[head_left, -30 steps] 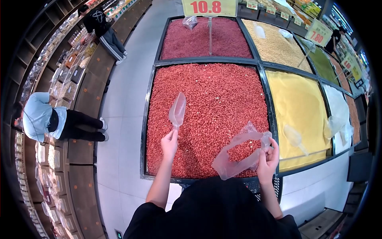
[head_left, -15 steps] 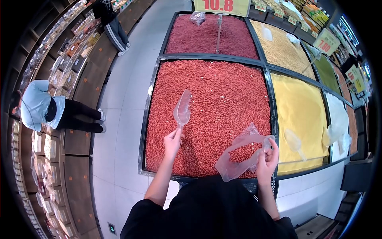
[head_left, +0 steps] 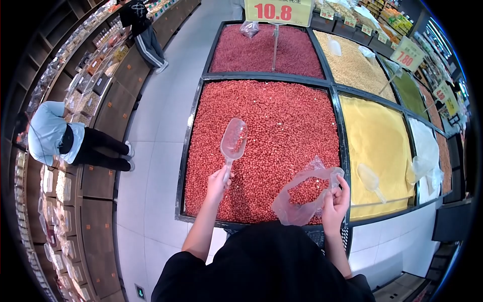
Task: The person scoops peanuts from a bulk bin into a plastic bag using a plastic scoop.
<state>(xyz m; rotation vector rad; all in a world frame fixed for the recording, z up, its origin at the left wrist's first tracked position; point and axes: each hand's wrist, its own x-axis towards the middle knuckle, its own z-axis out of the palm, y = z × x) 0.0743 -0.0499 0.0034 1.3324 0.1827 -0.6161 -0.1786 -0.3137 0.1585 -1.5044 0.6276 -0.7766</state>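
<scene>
Clear scoop [head_left: 234,140]: over left part of red nuts [head_left: 271,105]; left hand [head_left: 219,182] has fingers clamped on handle. Hold bowl level, wrist loose. Right hand [head_left: 334,201] pinches plastic bag [head_left: 291,205], near right; spread its mouth wide. Scoop looks rounded, see-through; whether loaded, cannot tell.

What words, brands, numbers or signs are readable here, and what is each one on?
"10.8": the large yellow price sign on a post at the dark red bin.
"7.80": the tilted price sign farther right.
Too small or blurred: the characters around those prices, the smaller sign at far right and the little shelf tags.
The green floor sign shows an arrow, no readable words. No brand is readable.
</scene>
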